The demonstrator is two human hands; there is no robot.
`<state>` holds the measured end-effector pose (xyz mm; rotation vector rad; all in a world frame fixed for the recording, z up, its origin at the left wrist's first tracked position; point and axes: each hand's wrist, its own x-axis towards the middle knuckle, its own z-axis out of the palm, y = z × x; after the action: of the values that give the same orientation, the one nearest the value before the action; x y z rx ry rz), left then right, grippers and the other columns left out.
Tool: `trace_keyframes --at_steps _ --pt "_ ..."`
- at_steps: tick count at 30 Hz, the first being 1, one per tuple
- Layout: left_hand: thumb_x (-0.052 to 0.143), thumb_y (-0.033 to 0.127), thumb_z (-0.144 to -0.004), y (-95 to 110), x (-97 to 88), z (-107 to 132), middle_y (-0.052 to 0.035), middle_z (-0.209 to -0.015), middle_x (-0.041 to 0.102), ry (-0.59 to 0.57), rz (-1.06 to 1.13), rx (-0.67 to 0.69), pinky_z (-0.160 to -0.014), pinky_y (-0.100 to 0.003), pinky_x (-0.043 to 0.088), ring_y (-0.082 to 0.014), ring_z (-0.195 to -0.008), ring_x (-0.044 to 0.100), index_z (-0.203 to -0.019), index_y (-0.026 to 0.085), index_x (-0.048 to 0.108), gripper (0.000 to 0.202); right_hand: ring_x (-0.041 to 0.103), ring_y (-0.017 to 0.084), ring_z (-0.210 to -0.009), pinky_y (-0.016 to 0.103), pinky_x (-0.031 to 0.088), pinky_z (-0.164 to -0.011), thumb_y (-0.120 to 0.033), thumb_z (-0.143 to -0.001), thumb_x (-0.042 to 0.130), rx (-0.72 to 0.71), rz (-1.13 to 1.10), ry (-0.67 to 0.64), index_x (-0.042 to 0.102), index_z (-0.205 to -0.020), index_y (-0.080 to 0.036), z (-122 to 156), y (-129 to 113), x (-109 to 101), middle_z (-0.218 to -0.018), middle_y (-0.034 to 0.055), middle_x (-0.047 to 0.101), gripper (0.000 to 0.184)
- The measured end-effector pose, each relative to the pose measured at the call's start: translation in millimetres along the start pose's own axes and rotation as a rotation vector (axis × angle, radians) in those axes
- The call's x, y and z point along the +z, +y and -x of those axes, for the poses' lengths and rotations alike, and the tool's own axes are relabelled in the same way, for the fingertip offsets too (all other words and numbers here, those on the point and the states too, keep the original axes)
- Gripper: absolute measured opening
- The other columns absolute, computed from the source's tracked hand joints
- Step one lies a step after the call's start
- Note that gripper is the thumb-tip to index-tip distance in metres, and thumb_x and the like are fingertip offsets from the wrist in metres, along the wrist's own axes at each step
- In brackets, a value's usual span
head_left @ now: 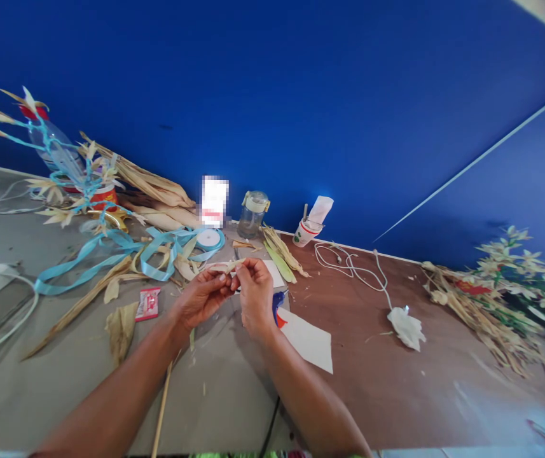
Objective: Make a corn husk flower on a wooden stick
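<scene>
Between both hands, above the middle of the table, is a small pale strip of corn husk [229, 266]. My left hand [200, 299] pinches it from the left, fingers closed. On the other side my right hand [257, 294] grips its end between thumb and fingertips. Just right of and behind my right wrist lies a blue and red tool [278, 308], partly hidden, so I cannot tell its kind. It rests by a sheet of white paper [308, 343]. Light blue ribbon [158, 254] and its roll [208, 240] lie beyond my left hand.
Husk flowers on blue stems [62, 159] stand at the left by a plastic bottle [48, 137]. A lidded jar [252, 216] and a paper cup [306, 233] line the wall. Husk bundles [486, 312], a white cable [362, 270] and crumpled tissue [406, 327] lie right.
</scene>
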<state>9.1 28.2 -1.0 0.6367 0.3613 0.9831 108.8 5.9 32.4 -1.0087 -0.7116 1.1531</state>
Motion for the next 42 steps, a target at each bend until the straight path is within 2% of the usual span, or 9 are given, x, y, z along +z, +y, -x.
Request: trace_keyframes --at_steps 7,18,26,34,39,42 --pt "0.081 0.017 -0.063 -0.6 -0.6 -0.2 -0.0023 -0.064 0.062 0.04 0.005 0.007 -0.059 -0.016 0.047 -0.0063 -0.058 0.054 -0.07 0.01 0.068 0.016 0.047 0.007 -0.04 0.019 0.043 -0.041 -0.027 -0.072 0.063 -0.016 -0.009 -0.006 0.052 -0.078 -0.019 1.0 1.1 0.3 -0.045 -0.0111 0.047 0.015" --pt "0.078 0.012 -0.065 -2.7 -3.7 0.0 -0.0033 -0.066 0.064 0.041 0.037 0.023 -0.061 -0.017 0.046 -0.0074 -0.061 0.056 -0.072 0.012 0.068 0.011 0.046 0.007 -0.042 0.019 0.042 -0.043 -0.024 -0.071 0.061 0.005 -0.027 0.009 0.052 -0.076 -0.019 1.2 -0.7 1.9 -0.045 -0.0105 0.048 0.011" --pt "0.08 0.013 -0.063 -4.5 -5.5 -1.5 -0.005 -0.067 0.066 0.11 0.058 0.043 -0.062 -0.019 0.048 -0.0113 -0.066 0.062 -0.067 0.011 0.065 0.016 0.046 0.006 -0.045 0.018 0.04 -0.047 -0.024 -0.068 0.065 0.01 -0.051 -0.002 0.054 -0.075 -0.019 -0.8 -3.1 -0.8 -0.052 -0.0083 0.054 0.014" --pt "0.079 0.009 -0.063 -5.6 -7.9 -1.8 -0.0017 -0.064 0.064 0.139 0.074 0.045 -0.059 -0.019 0.046 -0.0068 -0.057 0.055 -0.07 0.012 0.066 0.015 0.041 0.005 -0.045 0.02 0.033 -0.047 -0.028 -0.068 0.066 0.004 -0.009 0.018 0.054 -0.068 -0.016 -10.3 -3.4 -7.2 -0.052 -0.0078 0.051 0.016" --pt "0.079 0.007 -0.061 -1.4 -11.2 -3.2 -0.0003 -0.061 0.061 0.184 0.073 0.049 -0.058 -0.019 0.045 -0.0063 -0.053 0.052 -0.068 0.014 0.065 0.017 0.04 0.005 -0.046 0.02 0.031 -0.049 -0.029 -0.067 0.065 -0.056 0.002 0.071 0.055 -0.07 -0.017 -22.4 -14.5 -20.9 -0.056 -0.007 0.051 0.016" --pt "0.079 0.006 -0.06 1.8 -15.5 -4.1 -0.0004 -0.061 0.061 0.202 0.081 0.076 -0.056 -0.019 0.043 -0.0063 -0.053 0.051 -0.068 0.014 0.065 0.018 0.044 0.007 -0.05 0.022 0.035 -0.052 -0.035 -0.073 0.06 -0.102 0.225 0.036 0.055 -0.07 -0.017 -34.2 -16.0 -36.6 -0.059 -0.0052 0.052 0.019"
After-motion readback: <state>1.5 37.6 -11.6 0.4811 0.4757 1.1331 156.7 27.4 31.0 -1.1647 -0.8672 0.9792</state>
